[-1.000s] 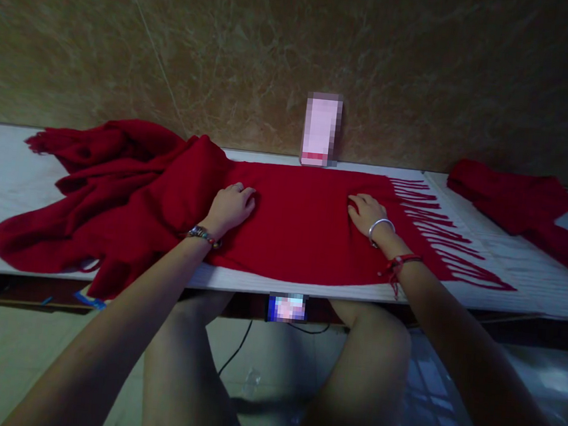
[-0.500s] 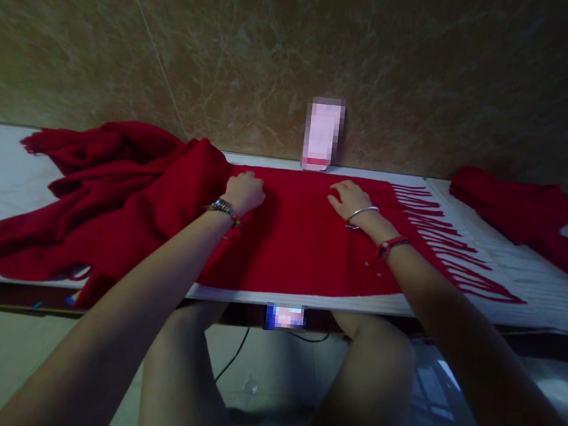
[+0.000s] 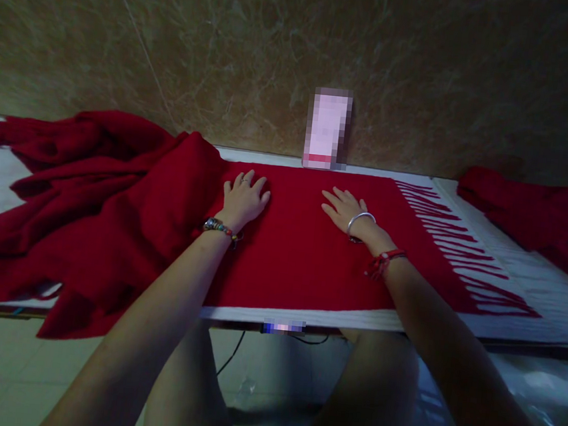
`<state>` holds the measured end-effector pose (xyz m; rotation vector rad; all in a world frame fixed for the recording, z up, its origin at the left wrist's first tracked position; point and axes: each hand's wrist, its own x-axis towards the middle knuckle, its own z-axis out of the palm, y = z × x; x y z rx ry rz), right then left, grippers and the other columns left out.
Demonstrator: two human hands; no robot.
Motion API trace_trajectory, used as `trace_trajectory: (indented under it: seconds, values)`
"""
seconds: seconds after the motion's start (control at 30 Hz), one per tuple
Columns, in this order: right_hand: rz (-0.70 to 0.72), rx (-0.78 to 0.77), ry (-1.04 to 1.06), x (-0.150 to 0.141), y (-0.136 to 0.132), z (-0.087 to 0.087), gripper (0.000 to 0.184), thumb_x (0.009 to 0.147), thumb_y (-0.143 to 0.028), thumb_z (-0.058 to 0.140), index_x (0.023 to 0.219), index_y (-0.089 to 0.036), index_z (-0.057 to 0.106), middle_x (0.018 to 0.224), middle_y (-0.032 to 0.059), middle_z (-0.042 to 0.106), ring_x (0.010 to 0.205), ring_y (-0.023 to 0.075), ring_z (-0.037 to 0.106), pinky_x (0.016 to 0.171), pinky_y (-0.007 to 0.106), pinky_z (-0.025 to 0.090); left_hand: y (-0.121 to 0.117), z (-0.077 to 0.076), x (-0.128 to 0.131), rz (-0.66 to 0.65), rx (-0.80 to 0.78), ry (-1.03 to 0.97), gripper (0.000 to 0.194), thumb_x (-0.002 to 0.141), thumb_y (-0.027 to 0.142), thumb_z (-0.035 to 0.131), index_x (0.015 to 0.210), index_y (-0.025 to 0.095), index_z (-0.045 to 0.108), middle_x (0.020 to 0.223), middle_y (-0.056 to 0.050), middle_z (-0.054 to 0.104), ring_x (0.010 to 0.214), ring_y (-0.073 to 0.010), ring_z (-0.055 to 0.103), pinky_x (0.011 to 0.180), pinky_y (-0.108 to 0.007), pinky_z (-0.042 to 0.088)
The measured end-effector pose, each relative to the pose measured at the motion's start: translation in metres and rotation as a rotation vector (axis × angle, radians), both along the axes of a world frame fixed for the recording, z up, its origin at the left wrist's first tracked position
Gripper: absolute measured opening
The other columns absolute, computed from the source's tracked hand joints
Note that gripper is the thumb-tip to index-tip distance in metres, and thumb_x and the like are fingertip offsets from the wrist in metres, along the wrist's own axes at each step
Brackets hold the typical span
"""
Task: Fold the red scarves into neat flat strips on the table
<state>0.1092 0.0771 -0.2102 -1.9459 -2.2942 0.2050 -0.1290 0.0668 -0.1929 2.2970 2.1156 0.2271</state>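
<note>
A red scarf (image 3: 290, 254) lies spread across the white table, its fringe fanned out toward the right. The rest of its cloth is bunched in loose folds on the left, partly hanging over the front edge. My left hand (image 3: 243, 202) rests flat on the scarf beside the bunched folds, fingers spread. On the flat part nearer the fringe, my right hand (image 3: 347, 212) lies palm down with its fingers apart. Neither hand grips the cloth. Bracelets circle both wrists.
Another piece of red cloth (image 3: 520, 205) lies at the right end of the white table (image 3: 304, 317). A blurred pink object (image 3: 327, 130) leans against the brown marbled wall (image 3: 229, 54). Below the front edge are my legs, a dark cable and the tiled floor.
My left hand has gone from curled fingers to spread ones, and my right hand's fingers have straightened. The view has shifted slightly; the flat scarf now appears nearer the bottom of the picture.
</note>
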Motion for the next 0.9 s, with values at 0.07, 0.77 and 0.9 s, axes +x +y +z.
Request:
trace_trajectory:
  seconds: [0.07,0.77,0.9]
  values:
    - [-0.096,-0.049,-0.012,0.014,0.002,0.003,0.051,0.093,-0.044,0.035,0.142,-0.033,0.037,0.154,0.003,0.03,0.14,0.0332,0.024,0.106,0.066,0.023,0.001,-0.001,-0.002,0.027,-0.064,0.001,0.054,0.094,0.044,0.024,0.141,0.022,0.039,0.152,-0.01,0.029,0.14,-0.0309,0.024,0.109,-0.051,0.025]
    - [0.269,0.056,0.029,-0.012,0.001,-0.009,0.048,0.092,-0.039,0.036,0.137,-0.026,0.046,0.148,0.0062,0.041,0.137,0.0236,0.034,0.111,0.054,0.025,0.002,-0.002,-0.006,-0.019,-0.046,-0.01,0.051,0.095,0.038,0.026,0.139,0.018,0.042,0.149,-0.013,0.036,0.138,-0.0278,0.03,0.111,-0.048,0.025]
    - [0.274,0.051,0.023,-0.008,0.002,-0.007,0.047,0.092,-0.037,0.038,0.136,-0.024,0.047,0.147,0.0068,0.041,0.137,0.0235,0.035,0.112,0.053,0.025,0.001,-0.002,-0.007,-0.023,-0.045,-0.021,0.05,0.096,0.038,0.027,0.138,0.018,0.043,0.149,-0.013,0.035,0.138,-0.0279,0.03,0.111,-0.047,0.025]
